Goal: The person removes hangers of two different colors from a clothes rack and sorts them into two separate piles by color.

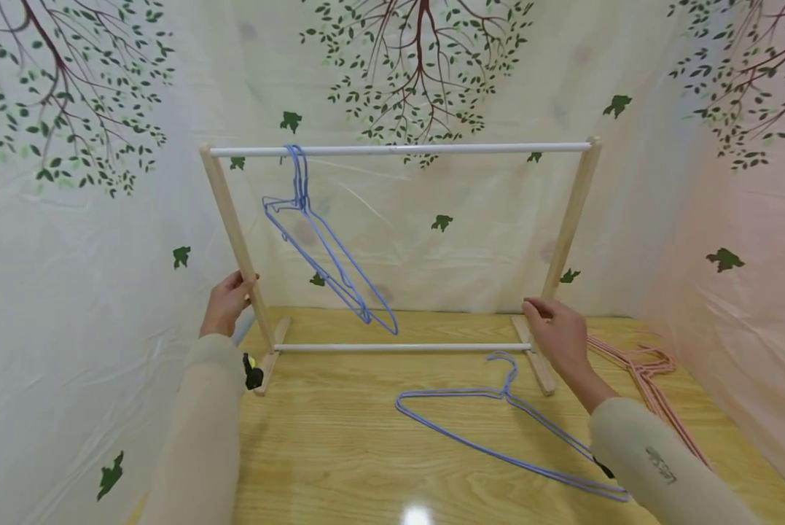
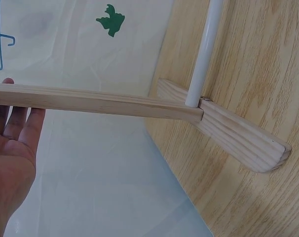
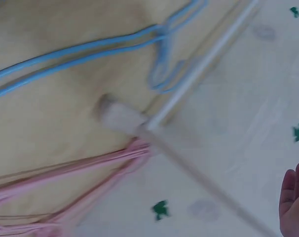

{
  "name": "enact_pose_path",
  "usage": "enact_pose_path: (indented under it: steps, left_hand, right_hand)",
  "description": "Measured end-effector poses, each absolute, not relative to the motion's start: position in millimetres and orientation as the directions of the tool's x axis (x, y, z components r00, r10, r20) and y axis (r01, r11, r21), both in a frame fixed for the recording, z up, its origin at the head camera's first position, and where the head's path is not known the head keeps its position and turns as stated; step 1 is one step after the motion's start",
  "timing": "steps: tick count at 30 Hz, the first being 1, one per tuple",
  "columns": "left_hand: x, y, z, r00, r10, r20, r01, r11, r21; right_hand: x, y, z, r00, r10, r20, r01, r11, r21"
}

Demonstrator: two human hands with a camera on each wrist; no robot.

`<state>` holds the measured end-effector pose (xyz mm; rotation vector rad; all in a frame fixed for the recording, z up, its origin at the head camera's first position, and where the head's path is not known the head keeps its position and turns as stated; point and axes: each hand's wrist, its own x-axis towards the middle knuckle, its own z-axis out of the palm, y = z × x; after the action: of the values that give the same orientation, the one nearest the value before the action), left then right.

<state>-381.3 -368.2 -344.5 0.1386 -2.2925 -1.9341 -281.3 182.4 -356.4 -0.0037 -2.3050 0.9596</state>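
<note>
My left hand point(image 1: 227, 302) grips the left wooden post point(image 1: 233, 226) of a small clothes rack; in the left wrist view its fingers point(image 2: 33, 128) lie against the post's underside. Beside the right post point(image 1: 569, 226) is my right hand point(image 1: 559, 332), its fingers loosely bent and nothing visible in them. The right wrist view, partly blurred, has that hand point(image 3: 295, 202) apart from the post. Several blue wire hangers point(image 1: 298, 179) hang from the left part of the white top rod point(image 1: 399, 149). Other blue hangers point(image 1: 506, 394) lie stacked on the table in front of the rack.
Pink hangers point(image 1: 654, 390) lie in a pile on the wood-grain table point(image 1: 340, 452), right of the rack. A white lower rod point(image 1: 399, 347) joins the rack's wooden feet. Behind stands a pale curtain point(image 1: 484, 255) printed with branches and leaves.
</note>
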Motion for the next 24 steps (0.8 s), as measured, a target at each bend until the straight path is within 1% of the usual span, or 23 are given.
enact_pose_path:
  steps: [7, 10, 13, 17, 24]
  left_hand:
    - [-376, -370, -342, -0.988, -0.154, 0.030, 0.002, 0.178, 0.984]
    - [-373, -371, -340, -0.988, -0.155, 0.022, -0.007, 0.187, 0.982]
    - [-370, -371, -339, -0.987, -0.156, 0.025, -0.006, 0.194, 0.981]
    - [-367, -371, -338, -0.988, -0.155, 0.022, -0.008, 0.191, 0.982]
    - [-367, -373, -339, -0.991, -0.133, 0.026, 0.001, 0.184, 0.983]
  right_hand:
    - [-294, 115, -307, -0.853, 0.095, 0.514, -0.350, 0.626, -0.697]
    - [-295, 87, -288, -0.864, 0.036, 0.503, -0.391, 0.582, -0.713]
    - [-295, 61, -273, -0.861, -0.015, 0.508, -0.436, 0.536, -0.723]
    - [-294, 33, -258, -0.873, -0.078, 0.482, -0.453, 0.498, -0.739]
    - [-295, -8, -246, -0.885, -0.142, 0.444, -0.448, 0.523, -0.725]
